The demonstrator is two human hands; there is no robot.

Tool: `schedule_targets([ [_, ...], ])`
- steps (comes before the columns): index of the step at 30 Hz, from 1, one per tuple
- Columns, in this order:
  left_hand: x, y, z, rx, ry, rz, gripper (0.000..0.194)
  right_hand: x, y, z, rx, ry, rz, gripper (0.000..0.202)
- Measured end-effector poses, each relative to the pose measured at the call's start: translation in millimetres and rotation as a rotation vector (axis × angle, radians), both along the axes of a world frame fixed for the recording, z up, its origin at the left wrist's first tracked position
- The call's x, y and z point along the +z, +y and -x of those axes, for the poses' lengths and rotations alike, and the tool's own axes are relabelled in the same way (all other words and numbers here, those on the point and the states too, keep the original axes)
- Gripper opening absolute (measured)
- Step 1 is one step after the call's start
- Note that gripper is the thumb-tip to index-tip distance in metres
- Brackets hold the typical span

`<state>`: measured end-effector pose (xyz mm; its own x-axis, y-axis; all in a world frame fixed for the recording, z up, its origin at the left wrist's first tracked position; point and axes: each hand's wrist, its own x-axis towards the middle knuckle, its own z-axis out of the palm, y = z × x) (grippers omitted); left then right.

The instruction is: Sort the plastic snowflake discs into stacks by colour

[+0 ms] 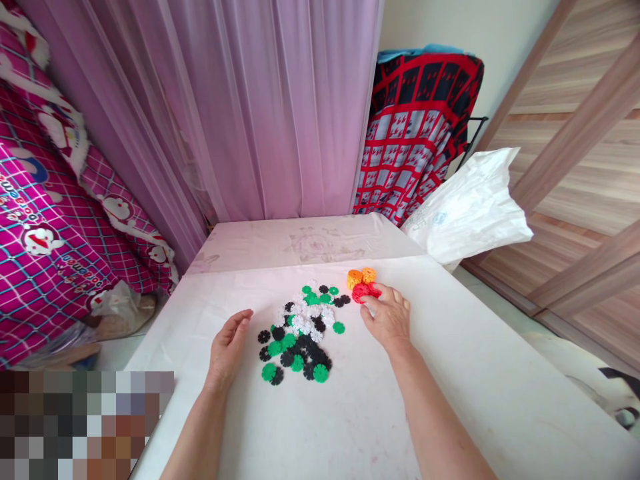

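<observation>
Toothed plastic discs in green, black and white lie in a loose pile [305,333] in the middle of the table. My right hand [391,317] is at the pile's far right, its thumb and fingers closed around a group of red discs [364,292]. Touching or just behind these red pieces stand two stacks of orange discs, a taller one [355,279] and a smaller one [369,274]. To the left of the pile, my left hand [230,347] hovers or rests with its fingers stretched out and nothing in them.
A pale cloth covers the table [320,433], with a flowered strip [315,244] at its far end. Behind it hangs a purple curtain [275,113]. A white plastic bag [470,207] leans at the far right edge, beside a red-and-black patterned cloth [410,133].
</observation>
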<state>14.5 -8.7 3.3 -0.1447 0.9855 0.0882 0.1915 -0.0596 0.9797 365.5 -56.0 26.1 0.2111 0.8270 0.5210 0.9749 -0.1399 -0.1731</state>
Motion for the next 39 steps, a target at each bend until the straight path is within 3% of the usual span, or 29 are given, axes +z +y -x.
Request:
schedule_targets([
  [12, -1.6, 0.0, 0.5, 0.003, -0.010, -0.002, 0.051, 2.5, -1.1, -0.7, -0.041, 0.010, 0.026, 0.015],
  [15, -2.0, 0.5, 0.6, 0.005, -0.006, 0.002, 0.051, 4.3, 0.9, 4.9, 0.004, 0.045, 0.017, 0.018],
  [21, 1.7, -0.2, -0.6, 0.008, 0.006, 0.001, 0.050, 4.0, 5.1, 42.1, 0.179, 0.217, 0.286, 0.023],
  [27, 1.2, -0.1, -1.0, 0.009, 0.008, -0.002, 0.049, 4.0, 8.3, 68.0, 0.115, 0.185, 0.394, 0.030],
  [39, 6.2, -2.2, -3.1, 0.013, 0.031, 0.014, 0.049, 4.6, 16.1, 76.4, 0.073, 0.199, 0.396, 0.029],
])
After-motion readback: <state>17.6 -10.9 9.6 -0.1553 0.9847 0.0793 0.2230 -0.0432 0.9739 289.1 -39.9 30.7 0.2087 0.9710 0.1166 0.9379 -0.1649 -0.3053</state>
